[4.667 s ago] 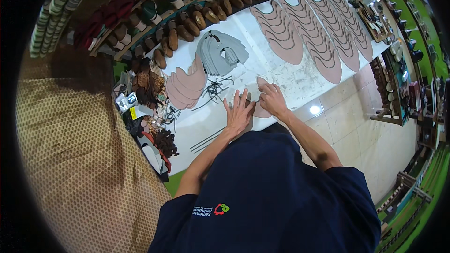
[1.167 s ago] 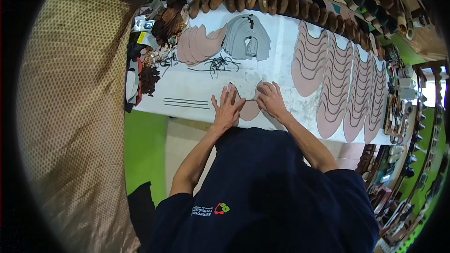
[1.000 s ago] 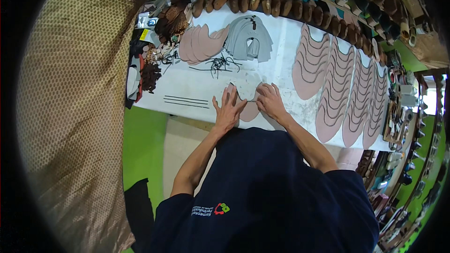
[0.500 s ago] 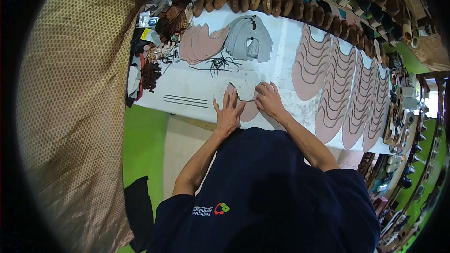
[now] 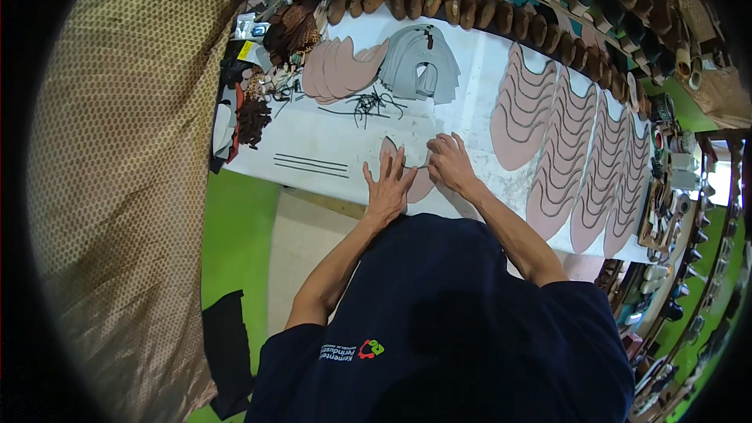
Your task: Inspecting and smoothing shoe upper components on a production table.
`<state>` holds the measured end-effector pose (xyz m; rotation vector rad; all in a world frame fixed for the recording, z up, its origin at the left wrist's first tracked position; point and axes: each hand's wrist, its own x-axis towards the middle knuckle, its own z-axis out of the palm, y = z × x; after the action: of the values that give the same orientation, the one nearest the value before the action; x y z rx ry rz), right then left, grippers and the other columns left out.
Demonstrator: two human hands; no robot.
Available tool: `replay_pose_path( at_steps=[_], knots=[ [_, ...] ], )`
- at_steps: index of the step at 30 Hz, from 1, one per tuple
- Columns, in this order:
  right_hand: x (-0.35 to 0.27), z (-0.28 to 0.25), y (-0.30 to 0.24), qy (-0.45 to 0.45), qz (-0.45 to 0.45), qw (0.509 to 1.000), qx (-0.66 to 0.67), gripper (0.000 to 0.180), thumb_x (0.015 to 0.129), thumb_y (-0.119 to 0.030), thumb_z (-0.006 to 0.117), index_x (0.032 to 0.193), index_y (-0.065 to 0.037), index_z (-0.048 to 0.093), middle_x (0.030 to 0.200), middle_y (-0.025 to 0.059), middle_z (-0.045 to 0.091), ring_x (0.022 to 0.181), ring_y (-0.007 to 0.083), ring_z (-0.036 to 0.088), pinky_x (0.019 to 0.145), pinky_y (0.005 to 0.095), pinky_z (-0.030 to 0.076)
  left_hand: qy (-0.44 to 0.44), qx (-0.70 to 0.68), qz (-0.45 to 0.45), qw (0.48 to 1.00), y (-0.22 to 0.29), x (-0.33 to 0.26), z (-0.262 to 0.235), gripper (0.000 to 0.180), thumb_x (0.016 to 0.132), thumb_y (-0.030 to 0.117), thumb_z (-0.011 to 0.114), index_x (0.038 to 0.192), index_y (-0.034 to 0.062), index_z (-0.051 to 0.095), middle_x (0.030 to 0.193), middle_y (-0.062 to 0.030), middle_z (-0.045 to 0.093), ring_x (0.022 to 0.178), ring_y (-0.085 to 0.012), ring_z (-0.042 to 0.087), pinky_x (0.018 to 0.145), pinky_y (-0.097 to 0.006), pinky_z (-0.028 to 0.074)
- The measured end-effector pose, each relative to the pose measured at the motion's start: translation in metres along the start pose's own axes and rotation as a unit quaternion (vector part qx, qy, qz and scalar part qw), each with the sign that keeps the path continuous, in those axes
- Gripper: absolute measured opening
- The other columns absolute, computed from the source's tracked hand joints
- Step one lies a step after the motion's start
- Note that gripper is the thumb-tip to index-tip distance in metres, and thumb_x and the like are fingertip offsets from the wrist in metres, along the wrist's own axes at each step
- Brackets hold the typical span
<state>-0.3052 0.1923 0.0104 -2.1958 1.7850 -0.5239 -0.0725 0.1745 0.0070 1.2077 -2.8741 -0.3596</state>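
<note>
In front of me at the table's near edge lies a pink shoe-upper piece [image 5: 421, 190] with a curved cut-out on its far side. A thin dark strip [image 5: 415, 166] follows that curved edge. My left hand [image 5: 388, 190] rests on the left part of the piece with its fingers spread. At the right end of the curve, my right hand [image 5: 452, 164] is closed, its fingertips pinched at the strip and partly hidden. Three straight dark strips [image 5: 311, 164] lie to the left on the table. Beyond the piece is a tangle of dark strips [image 5: 372, 106].
Overlapping pink pieces with dark-edged curves [image 5: 521, 137] lie in several rows on the right. Stacks of pink pieces [image 5: 335, 74] and grey curved pieces [image 5: 419, 63] are at the back. Brown shoe lasts [image 5: 432, 0] line the far edge. Loose materials [image 5: 254, 121] crowd the left end.
My left hand has slid slightly to the right along the piece's curved edge. The right hand stays at the right end of the curve. The view has shifted a little.
</note>
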Motion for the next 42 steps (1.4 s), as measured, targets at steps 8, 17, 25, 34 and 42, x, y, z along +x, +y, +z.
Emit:
replay_pose_path(
  at_steps=[8, 17, 25, 34, 42],
  knots=[
    [0.0, -0.002, 0.002, -0.013, 0.0, 1.0, 0.013, 0.016, 0.083, -0.02, 0.071, 0.087, -0.005, 0.077, 0.126, 0.0078, 0.064, 0.135, 0.0296, 0.051, 0.122, 0.0564, 0.031, -0.011, -0.023, -0.016, 1.0, 0.007, 0.002, -0.002, 0.061, 0.093, 0.014, 0.064, 0.15, 0.0354, 0.059, 0.179, -0.01, 0.014, 0.163, -0.0384, 0.015, 0.114, -0.083, 0.011],
    [-0.036, -0.005, 0.001, 0.08, 0.079, 0.99, 0.08, 0.023, 0.087, -0.031, 0.078, 0.098, -0.011, 0.081, 0.138, 0.0105, 0.063, 0.139, 0.0342, 0.049, 0.12, 0.0511, 0.033, -0.006, -0.055, -0.035, 0.998, 0.009, 0.0, 0.003, 0.058, 0.096, 0.019, 0.064, 0.152, 0.0347, 0.058, 0.179, -0.0127, 0.013, 0.163, -0.0405, 0.014, 0.113, -0.084, 0.012],
    [-0.038, 0.003, 0.008, 0.047, 0.035, 0.998, 0.026, 0.014, 0.09, -0.022, 0.073, 0.094, -0.01, 0.079, 0.136, 0.008, 0.062, 0.139, 0.0317, 0.049, 0.12, 0.0514, 0.035, -0.016, -0.041, -0.039, 0.998, 0.009, 0.0, 0.007, 0.056, 0.1, 0.026, 0.064, 0.154, 0.0367, 0.055, 0.179, -0.0135, 0.01, 0.163, -0.0411, 0.012, 0.112, -0.085, 0.012],
    [-0.01, -0.006, 0.019, 0.019, 0.01, 1.0, 0.011, 0.011, 0.085, -0.018, 0.072, 0.086, -0.008, 0.075, 0.135, 0.0064, 0.062, 0.14, 0.0301, 0.049, 0.122, 0.0562, 0.031, 0.008, -0.051, -0.032, 0.998, 0.01, 0.0, 0.009, 0.057, 0.098, 0.021, 0.063, 0.153, 0.0347, 0.056, 0.179, -0.0132, 0.012, 0.163, -0.0414, 0.013, 0.113, -0.084, 0.012],
    [-0.003, -0.006, 0.022, 0.013, 0.006, 1.0, 0.015, 0.008, 0.082, -0.015, 0.071, 0.083, -0.008, 0.076, 0.131, 0.005, 0.064, 0.139, 0.0276, 0.05, 0.123, 0.0562, 0.03, 0.006, -0.068, -0.025, 0.997, 0.012, 0.004, 0.005, 0.059, 0.093, 0.018, 0.064, 0.15, 0.033, 0.06, 0.179, -0.0125, 0.013, 0.163, -0.0409, 0.012, 0.114, -0.083, 0.01]
  ],
)
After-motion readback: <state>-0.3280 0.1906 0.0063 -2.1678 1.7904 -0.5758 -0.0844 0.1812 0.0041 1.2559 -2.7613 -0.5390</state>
